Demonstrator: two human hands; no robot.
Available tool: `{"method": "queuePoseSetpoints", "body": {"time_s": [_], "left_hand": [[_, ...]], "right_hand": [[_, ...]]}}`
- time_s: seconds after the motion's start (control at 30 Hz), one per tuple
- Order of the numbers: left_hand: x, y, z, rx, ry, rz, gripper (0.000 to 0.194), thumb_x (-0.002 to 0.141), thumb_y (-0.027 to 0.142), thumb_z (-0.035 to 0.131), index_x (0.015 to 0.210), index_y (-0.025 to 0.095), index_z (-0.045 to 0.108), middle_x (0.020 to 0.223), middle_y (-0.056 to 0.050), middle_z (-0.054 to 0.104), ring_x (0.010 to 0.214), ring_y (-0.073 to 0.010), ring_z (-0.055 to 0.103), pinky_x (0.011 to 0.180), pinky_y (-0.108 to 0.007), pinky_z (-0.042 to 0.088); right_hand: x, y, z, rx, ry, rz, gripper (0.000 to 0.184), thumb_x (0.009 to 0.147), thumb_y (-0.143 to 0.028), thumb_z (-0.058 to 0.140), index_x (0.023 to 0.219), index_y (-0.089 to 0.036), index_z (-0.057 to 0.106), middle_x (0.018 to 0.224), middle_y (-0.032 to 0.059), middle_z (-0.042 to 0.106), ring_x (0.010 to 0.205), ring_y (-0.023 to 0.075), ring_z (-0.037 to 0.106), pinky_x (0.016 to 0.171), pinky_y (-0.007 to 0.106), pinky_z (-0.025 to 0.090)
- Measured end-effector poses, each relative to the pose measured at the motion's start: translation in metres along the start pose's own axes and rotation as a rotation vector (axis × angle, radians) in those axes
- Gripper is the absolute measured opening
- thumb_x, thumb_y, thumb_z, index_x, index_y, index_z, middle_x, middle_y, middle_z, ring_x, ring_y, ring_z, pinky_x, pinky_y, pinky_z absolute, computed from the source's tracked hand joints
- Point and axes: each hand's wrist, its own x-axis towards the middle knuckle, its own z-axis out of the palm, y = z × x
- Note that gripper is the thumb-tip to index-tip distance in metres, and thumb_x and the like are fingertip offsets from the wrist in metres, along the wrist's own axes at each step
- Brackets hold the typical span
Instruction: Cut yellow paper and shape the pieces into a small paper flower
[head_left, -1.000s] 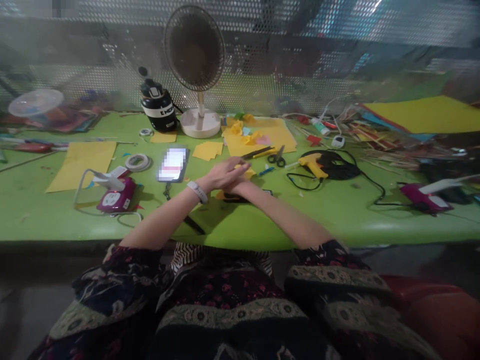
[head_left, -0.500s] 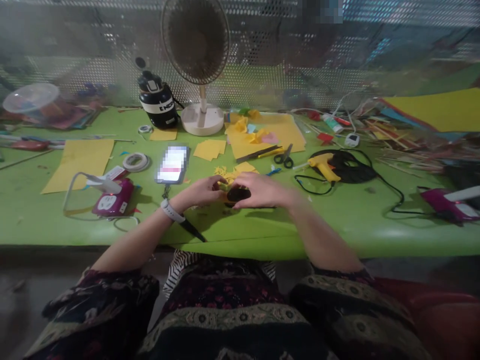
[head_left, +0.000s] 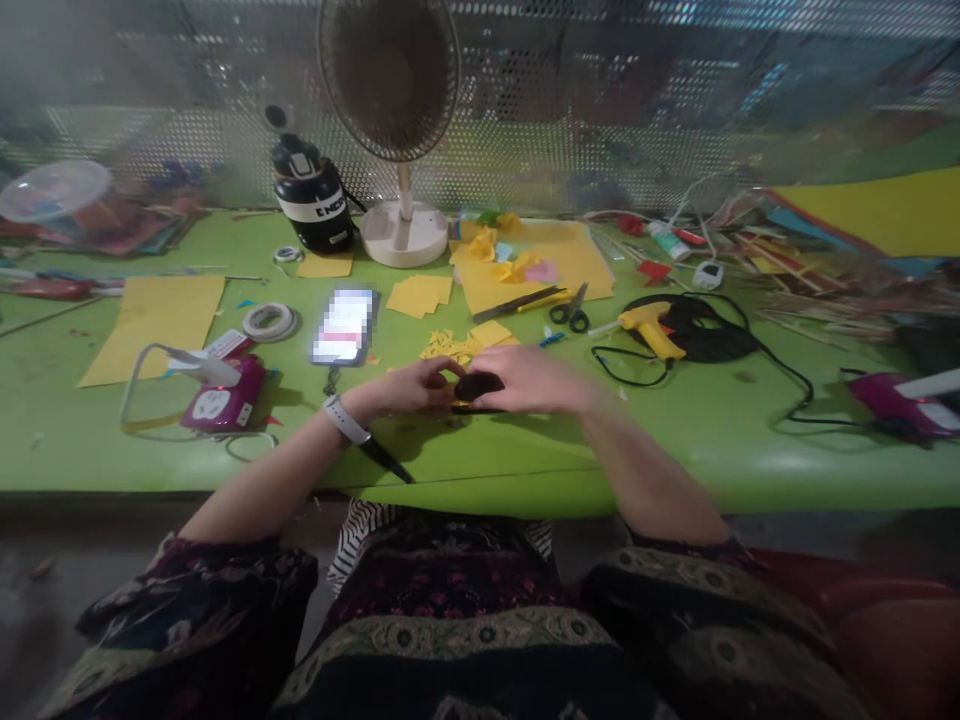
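Note:
My left hand and my right hand meet at the middle of the green table, near its front edge. Both curl around a small black object that lies between them on a bit of yellow paper. What the black object is I cannot make out. A white band sits on my left wrist. Yellow paper scraps lie just behind my hands. A phone lies to the back left of them.
A fan and a black jar stand at the back. Scissors, a yellow glue gun with black cable, tape roll, yellow sheets and purple devices lie around. Sticks and paper clutter the right.
One second ago my arms were crossed over the yellow paper. They have uncrossed, and both hands have closed around the small black object, drawing slightly nearer the front edge.

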Motion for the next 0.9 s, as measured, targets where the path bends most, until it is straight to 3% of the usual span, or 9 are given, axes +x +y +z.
{"method": "queuePoseSetpoints", "body": {"time_s": [0.2, 0.4, 0.53, 0.63, 0.73, 0.8, 0.9], "left_hand": [[-0.001, 0.0, 0.002, -0.007, 0.022, -0.025, 0.036, 0.086, 0.038, 0.065, 0.114, 0.021, 0.052, 0.07, 0.0, 0.065, 0.056, -0.0124, 0.058, 0.051, -0.026, 0.043], [-0.007, 0.01, -0.015, 0.061, 0.168, 0.042, 0.033, 0.086, 0.038, 0.066, 0.111, 0.019, 0.056, 0.071, -0.001, 0.064, 0.057, -0.0126, 0.061, 0.052, -0.026, 0.046], [-0.013, 0.015, -0.028, 0.015, 0.193, 0.056, 0.032, 0.084, 0.038, 0.068, 0.105, 0.017, 0.058, 0.079, -0.004, 0.07, 0.066, -0.0129, 0.065, 0.058, -0.026, 0.049], [-0.016, 0.018, -0.03, -0.039, 0.241, 0.093, 0.029, 0.086, 0.041, 0.067, 0.098, 0.015, 0.06, 0.088, -0.006, 0.071, 0.07, -0.0117, 0.066, 0.059, -0.024, 0.049], [-0.015, 0.02, -0.027, -0.086, 0.255, 0.143, 0.031, 0.086, 0.043, 0.067, 0.096, 0.015, 0.062, 0.088, -0.005, 0.07, 0.07, -0.0106, 0.065, 0.059, -0.022, 0.049], [-0.014, 0.02, -0.025, -0.114, 0.269, 0.173, 0.032, 0.086, 0.045, 0.067, 0.095, 0.014, 0.063, 0.084, -0.004, 0.069, 0.07, -0.0104, 0.064, 0.06, -0.022, 0.049], [-0.012, 0.018, -0.024, -0.14, 0.28, 0.194, 0.032, 0.085, 0.045, 0.068, 0.093, 0.014, 0.065, 0.081, -0.003, 0.067, 0.07, -0.0101, 0.063, 0.06, -0.021, 0.048]], "right_hand": [[-0.01, -0.001, -0.014, 0.03, 0.139, 0.051, 0.026, 0.085, -0.04, 0.065, 0.104, -0.022, 0.068, 0.105, 0.0073, 0.07, 0.095, 0.0251, 0.062, 0.076, 0.034, 0.044], [-0.005, 0.007, -0.01, -0.073, 0.12, 0.148, 0.023, 0.084, -0.038, 0.066, 0.102, -0.023, 0.069, 0.103, 0.0089, 0.071, 0.095, 0.0298, 0.064, 0.075, 0.039, 0.046], [-0.004, 0.01, -0.008, -0.059, 0.099, 0.164, 0.026, 0.084, -0.037, 0.067, 0.105, -0.023, 0.069, 0.108, 0.0095, 0.07, 0.098, 0.0307, 0.064, 0.078, 0.042, 0.049], [-0.005, 0.011, -0.008, 0.062, 0.227, 0.127, 0.034, 0.082, -0.035, 0.067, 0.114, -0.023, 0.066, 0.12, 0.0097, 0.067, 0.105, 0.0291, 0.064, 0.089, 0.043, 0.05], [-0.005, 0.012, -0.008, 0.352, 0.422, 0.094, 0.029, 0.086, -0.031, 0.06, 0.112, -0.02, 0.066, 0.117, 0.0092, 0.068, 0.104, 0.0238, 0.065, 0.094, 0.041, 0.051], [-0.003, 0.011, -0.006, 0.534, 0.446, 0.066, 0.025, 0.087, -0.029, 0.057, 0.107, -0.019, 0.067, 0.109, 0.0077, 0.071, 0.099, 0.0209, 0.067, 0.092, 0.039, 0.053], [0.001, 0.006, -0.002, 0.627, 0.419, 0.038, 0.024, 0.084, -0.026, 0.059, 0.105, -0.018, 0.066, 0.103, 0.0068, 0.073, 0.094, 0.0193, 0.069, 0.09, 0.038, 0.054]]}}
